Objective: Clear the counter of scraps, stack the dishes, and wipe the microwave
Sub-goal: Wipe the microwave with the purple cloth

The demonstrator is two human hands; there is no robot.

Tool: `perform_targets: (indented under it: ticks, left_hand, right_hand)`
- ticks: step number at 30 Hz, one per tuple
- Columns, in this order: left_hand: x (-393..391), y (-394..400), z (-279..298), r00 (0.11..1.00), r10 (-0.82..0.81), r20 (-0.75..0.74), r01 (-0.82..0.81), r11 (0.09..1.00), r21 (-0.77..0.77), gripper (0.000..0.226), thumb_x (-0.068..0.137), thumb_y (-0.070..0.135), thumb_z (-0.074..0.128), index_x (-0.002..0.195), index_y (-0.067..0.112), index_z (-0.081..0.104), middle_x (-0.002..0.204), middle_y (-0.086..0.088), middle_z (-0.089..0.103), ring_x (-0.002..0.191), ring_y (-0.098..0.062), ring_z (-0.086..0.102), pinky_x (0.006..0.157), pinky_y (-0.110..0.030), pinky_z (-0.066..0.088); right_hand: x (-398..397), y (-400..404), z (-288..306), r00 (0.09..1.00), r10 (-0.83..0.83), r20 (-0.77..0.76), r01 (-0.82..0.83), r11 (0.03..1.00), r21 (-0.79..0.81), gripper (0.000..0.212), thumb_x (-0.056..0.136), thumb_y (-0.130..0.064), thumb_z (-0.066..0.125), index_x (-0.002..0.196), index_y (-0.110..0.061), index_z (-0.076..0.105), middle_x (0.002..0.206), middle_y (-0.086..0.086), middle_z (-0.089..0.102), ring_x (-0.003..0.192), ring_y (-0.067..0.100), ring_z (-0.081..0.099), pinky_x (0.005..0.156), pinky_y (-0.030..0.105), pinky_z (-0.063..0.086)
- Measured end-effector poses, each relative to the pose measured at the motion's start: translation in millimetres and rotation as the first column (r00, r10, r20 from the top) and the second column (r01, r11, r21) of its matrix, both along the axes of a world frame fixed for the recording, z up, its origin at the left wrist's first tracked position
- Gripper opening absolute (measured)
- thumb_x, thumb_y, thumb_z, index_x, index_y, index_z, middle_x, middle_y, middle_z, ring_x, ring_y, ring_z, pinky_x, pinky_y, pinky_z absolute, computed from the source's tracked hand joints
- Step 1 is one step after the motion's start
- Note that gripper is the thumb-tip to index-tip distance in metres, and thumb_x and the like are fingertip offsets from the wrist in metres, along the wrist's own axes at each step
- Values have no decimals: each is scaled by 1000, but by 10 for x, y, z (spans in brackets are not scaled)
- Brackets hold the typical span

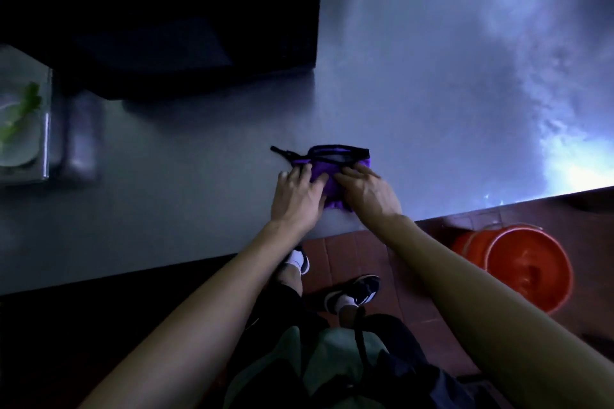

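While both the left hand and right hand pinched the bunched purple cloth near the surface edge, well short of the microwave, its loose black cord risked snagging during wiping

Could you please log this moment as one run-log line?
left hand: on purple cloth | right hand: on cloth | cloth: on counter | microwave: untouched
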State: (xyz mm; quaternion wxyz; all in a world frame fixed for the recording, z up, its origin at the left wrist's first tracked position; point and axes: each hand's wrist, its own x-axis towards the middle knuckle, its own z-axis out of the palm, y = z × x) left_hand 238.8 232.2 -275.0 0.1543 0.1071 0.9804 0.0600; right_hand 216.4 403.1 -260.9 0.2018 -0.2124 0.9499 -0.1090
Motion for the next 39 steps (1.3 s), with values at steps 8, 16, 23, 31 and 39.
perform_targets:
  ticks: [8, 16, 23, 31, 39]
  left_hand:
    - [702, 949, 112, 996, -84, -24, 87, 990, 116, 44, 80, 39, 67, 122, 27, 63, 108, 2, 64, 94, -24, 65, 83, -38, 40]
    - [723, 1932, 413, 961, -234, -144, 264, 934, 239, 48, 80, 28, 73, 127, 26, 64, 111, 1, 66, 89, -29, 66, 78, -40, 46]
    - [626, 2682, 615, 915, -334, -228, 392, 868, 305, 44, 83, 29, 70, 126, 29, 64, 109, 4, 66, 96, -25, 64, 80, -42, 46]
    - [206, 3208, 463, 895, -376, -239, 439, 833, 337, 46, 80, 33, 72, 125, 32, 65, 109, 9, 66, 91, -21, 64, 76, -37, 44]
    - [-628, 3780, 418, 914, -329, -237, 403, 802, 441, 44, 80, 41, 68, 123, 30, 67, 113, 7, 68, 90, -23, 66, 79, -38, 46]
  right_hand:
    - [928, 1012, 76, 991, -131, 18, 131, 991, -27, 21, 82, -23, 64, 103, -19, 61, 99, -4, 66, 98, 24, 59, 65, 40, 51]
    - [1369, 2022, 410, 922, -366, -123, 326, 909, -259, 26, 78, -14, 55, 103, -14, 64, 101, 1, 66, 95, 27, 62, 65, 41, 52]
    - [1564, 2710, 644, 841, -497, -216, 416, 848, -330, 38, 81, -32, 35, 94, -11, 64, 92, 3, 65, 85, 28, 61, 64, 37, 48]
    - [1287, 3207, 582, 790, -557, -257, 485, 823, -294, 28, 79, -9, 50, 102, -10, 67, 101, 4, 69, 90, 31, 64, 72, 38, 53]
    - [399, 3768, 705, 815, -511, -273, 460, 857, -233, 29, 80, -12, 44, 98, -9, 66, 98, 4, 68, 88, 32, 64, 74, 40, 54]
